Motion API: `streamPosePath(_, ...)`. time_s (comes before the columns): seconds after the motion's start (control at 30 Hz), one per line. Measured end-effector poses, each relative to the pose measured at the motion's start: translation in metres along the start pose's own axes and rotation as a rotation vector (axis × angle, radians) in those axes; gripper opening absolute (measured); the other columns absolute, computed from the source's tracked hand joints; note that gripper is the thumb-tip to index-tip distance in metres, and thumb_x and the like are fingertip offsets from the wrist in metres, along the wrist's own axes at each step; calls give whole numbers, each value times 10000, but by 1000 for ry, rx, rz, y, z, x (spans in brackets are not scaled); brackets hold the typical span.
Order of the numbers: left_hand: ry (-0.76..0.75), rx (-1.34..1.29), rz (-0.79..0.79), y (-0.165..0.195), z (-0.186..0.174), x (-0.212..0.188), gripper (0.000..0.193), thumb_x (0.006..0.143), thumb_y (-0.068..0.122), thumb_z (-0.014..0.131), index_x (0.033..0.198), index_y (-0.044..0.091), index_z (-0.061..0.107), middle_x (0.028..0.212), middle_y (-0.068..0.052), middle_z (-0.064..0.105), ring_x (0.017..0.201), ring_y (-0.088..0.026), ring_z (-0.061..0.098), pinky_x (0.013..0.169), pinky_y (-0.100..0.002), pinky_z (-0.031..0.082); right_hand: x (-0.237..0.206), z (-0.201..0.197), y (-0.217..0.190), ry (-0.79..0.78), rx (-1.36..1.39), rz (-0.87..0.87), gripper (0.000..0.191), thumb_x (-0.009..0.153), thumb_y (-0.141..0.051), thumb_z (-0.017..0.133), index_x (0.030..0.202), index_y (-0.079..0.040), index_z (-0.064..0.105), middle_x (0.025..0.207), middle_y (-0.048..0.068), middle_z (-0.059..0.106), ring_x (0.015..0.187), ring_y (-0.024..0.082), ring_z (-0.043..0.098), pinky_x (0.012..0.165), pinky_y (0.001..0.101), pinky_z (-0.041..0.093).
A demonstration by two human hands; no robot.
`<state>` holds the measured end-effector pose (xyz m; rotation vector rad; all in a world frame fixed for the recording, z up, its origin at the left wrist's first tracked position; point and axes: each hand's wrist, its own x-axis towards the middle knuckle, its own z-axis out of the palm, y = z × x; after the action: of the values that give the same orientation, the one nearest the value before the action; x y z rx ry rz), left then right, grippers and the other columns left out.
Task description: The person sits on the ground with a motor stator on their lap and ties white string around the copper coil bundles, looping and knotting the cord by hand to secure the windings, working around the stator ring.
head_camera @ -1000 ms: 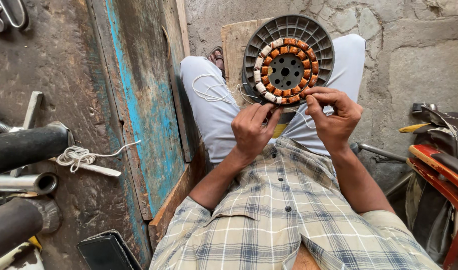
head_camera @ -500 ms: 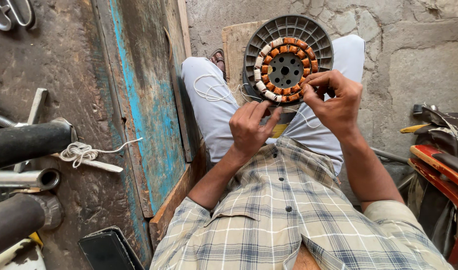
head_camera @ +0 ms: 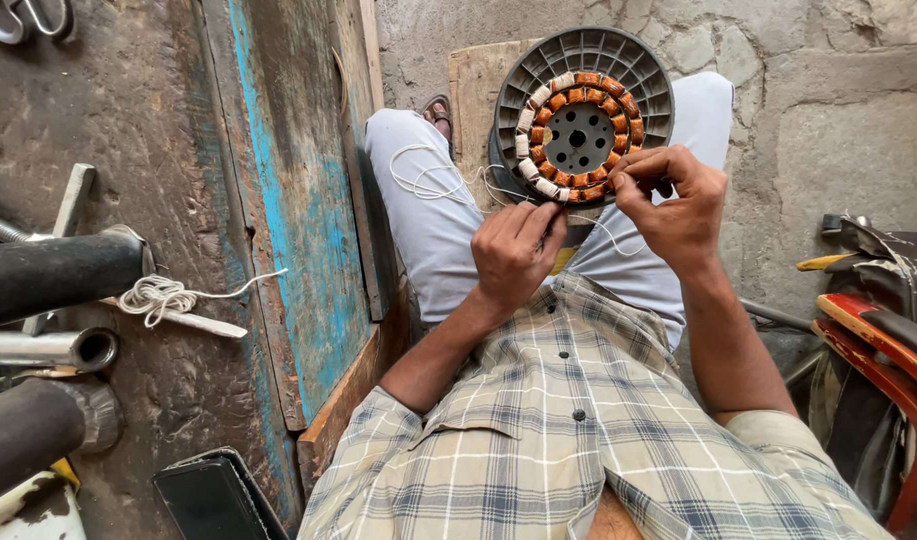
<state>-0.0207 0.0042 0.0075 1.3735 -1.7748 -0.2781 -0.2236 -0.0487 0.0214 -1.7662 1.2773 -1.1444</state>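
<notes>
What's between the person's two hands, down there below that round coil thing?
In the head view, a thin white string runs across the gap from the left hand to the right hand, just under the round stator.

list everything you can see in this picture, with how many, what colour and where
stator: one, grey ribbed disc ringed by copper-orange coils, propped on the lap
white cord: one, looped over the left thigh, running to the stator
wooden board: one, tan, behind the stator
blue plank: one, worn blue paint, upright at left
string bundle: one, white, beside the plank
pipes: three, dark and metallic, far left
red frame: one, far right
left hand: below the stator, grip pinching the cord
right hand: fingertips at the coil ring's lower right
</notes>
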Motion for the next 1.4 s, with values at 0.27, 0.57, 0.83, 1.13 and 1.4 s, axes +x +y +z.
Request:
streamPosePath(0.27,-46,-182,-49,3,-12,10,99,876,50,757,914,59,665,773,-25,640,645,-156,640,617,-332,528,21,-2,-13,-201,-18,-102,71,972,16,761,1002,-16,706,1065,104,768,885,130,742,781,255,624)
streamPosePath(0.57,-14,-198,-31,-12,-14,9,98,897,59,761,937,51,672,796,-40,645,662,-169,651,594,-328,526,48,-4,-25,-366,-218,-137,98,923,-83,807,997,-48,753,922,80,748,805,174,713,699,315,579)
streamPosePath(0.83,-10,-124,180,-18,-6,3,183,880,131,828,1038,68,761,861,-44,675,749,-179,645,621,-346,537,58,-4,-30,-446,-363,-269,156,898,-156,823,1008,-87,736,940,60,729,822,209,712,721,347,585)
streamPosePath(1.13,-28,-500,-57,8,-17,-15,187,920,87,807,1079,29,728,983,-99,746,878,-184,746,743,-301,616,12,-4,-71,-324,-124,-361,144,945,-93,782,1066,-45,721,951,68,727,806,197,720,693,320,582)
streamPosePath(1.4,-559,-1045,-97,3,-31,-22,249,937,154,738,1123,-6,695,1035,-127,744,945,-219,750,827,-348,601,-23,8,-100,-486,-93,-753,373,870,-317,827,1170,-115,737,1027,57,739,967,223,712,937,478,519)
